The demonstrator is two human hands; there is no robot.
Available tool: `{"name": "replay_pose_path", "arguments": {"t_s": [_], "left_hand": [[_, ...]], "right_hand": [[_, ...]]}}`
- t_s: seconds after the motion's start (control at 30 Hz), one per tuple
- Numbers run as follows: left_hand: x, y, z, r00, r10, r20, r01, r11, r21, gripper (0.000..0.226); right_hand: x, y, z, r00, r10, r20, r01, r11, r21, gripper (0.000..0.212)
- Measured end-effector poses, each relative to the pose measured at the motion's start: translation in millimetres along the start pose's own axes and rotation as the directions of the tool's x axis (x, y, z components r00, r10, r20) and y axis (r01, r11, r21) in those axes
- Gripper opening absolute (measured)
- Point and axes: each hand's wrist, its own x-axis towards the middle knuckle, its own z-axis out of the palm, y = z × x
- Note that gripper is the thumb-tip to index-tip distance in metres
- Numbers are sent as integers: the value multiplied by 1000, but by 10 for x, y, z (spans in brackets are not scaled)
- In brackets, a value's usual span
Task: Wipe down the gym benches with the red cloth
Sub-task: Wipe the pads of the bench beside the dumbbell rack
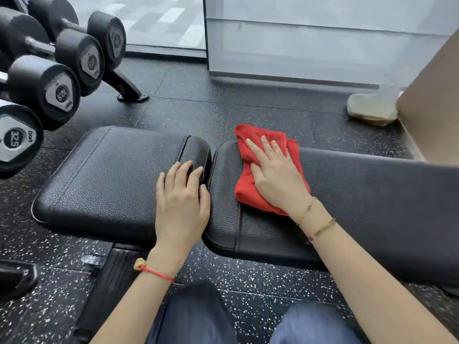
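I see the red cloth [250,180] bunched on the back pad [360,194] of the black bench, near that pad's left end, just right of the gap between the two pads. The cloth's long axis runs from near to far, its far corner reaching past the pad's far edge. My right hand [274,175] lies flat on top of it, fingers straight and spread a little, pointing to the far left, pressing the cloth down onto the pad. My left hand [182,202] rests on the right end of the seat pad [104,177], fingers loosely bent over the pad's edge at the gap, holding nothing. The bench's long axis runs left to right across my view. At far left, dumbbells [57,90] sit on a rack. The speckled rubber floor [248,108] lies all around, and a pale rock [372,108] sits at far right.
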Motion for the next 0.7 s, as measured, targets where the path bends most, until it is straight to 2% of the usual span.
{"name": "replay_pose_path", "arguments": {"t_s": [0.1, 0.3, 0.43, 0.5, 0.57, 0.7], "left_hand": [[-5, -18, 5, 1000, 14, -12, -14, 1000, -5, 45], [-18, -52, 10, 1000, 26, -15, -26, 999, -45, 45], [-27, -8, -26, 1000, 19, 1, -19, 999, -33, 42], [-14, 27, -22, 1000, 5, 1, -4, 1000, -13, 40], [-4, 40, -14, 1000, -4, 5, 4, 1000, -10, 39], [-8, 107, -40, 999, -37, 24, 39, 997, -60, 41]], "right_hand": [[-45, -90, 17, 1000, -4, 8, 4, 1000, 9, 58], [-751, 4, -22, 992, -117, 53, 117, 993, -2, 59], [-727, 243, -80, 999, 40, -1, -40, 999, 16, 57], [-523, 315, -75, 989, 146, -34, -145, 989, 8, 56], [-288, 317, -60, 981, 189, -38, -189, 982, 1, 56], [-214, 214, -24, 999, 49, 1, -49, 999, -1, 57]]}}
